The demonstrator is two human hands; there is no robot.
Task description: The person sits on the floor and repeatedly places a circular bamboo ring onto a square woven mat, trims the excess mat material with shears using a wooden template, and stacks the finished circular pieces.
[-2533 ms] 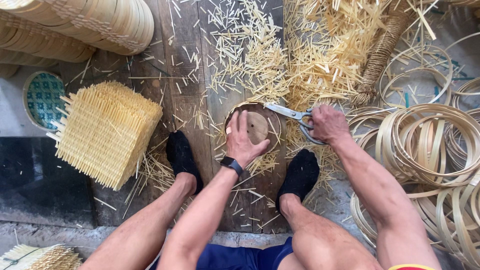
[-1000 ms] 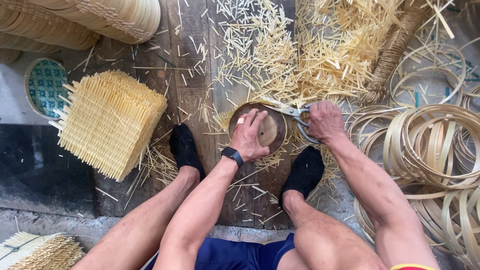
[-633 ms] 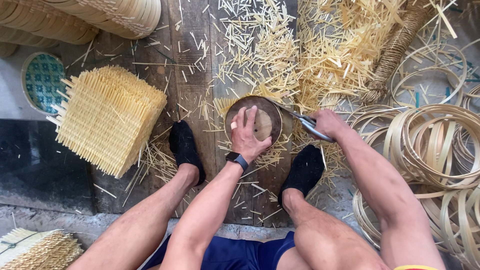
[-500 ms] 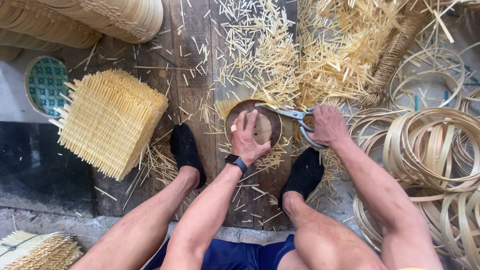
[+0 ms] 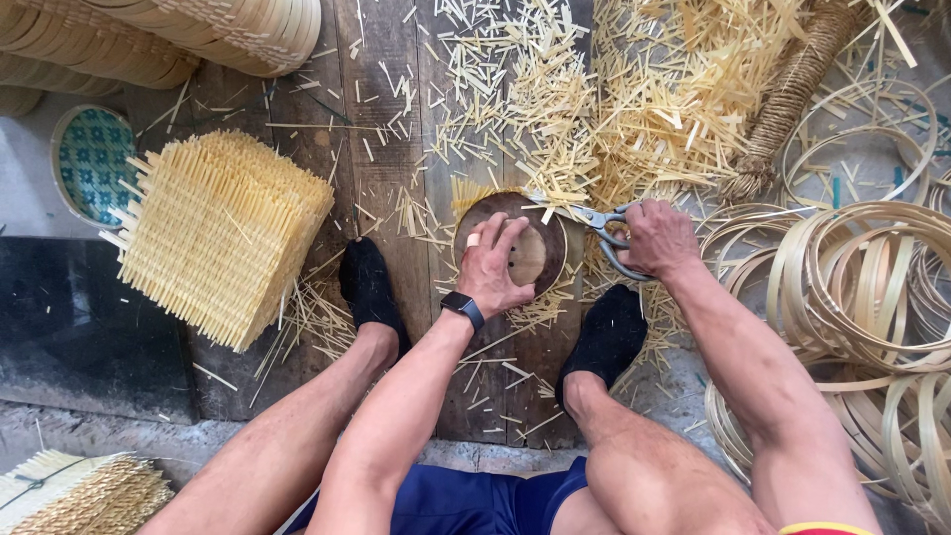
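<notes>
Seated on the plank floor, my left hand presses flat on a round dark wooden disc pinning pale woven bamboo, while my right hand grips steel scissors at its rim.

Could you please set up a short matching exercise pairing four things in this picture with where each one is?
Things:
1. scissors
2. round wooden disc
3. stack of woven bamboo mats
4. bamboo hoops

Places:
A. under the left hand, pressed flat on the planks
B. heaped at the right edge of the view
C. in the right hand, blades at the disc's upper edge
D. on the floor, left of the person's feet

Pairs: 1-C, 2-A, 3-D, 4-B
</notes>
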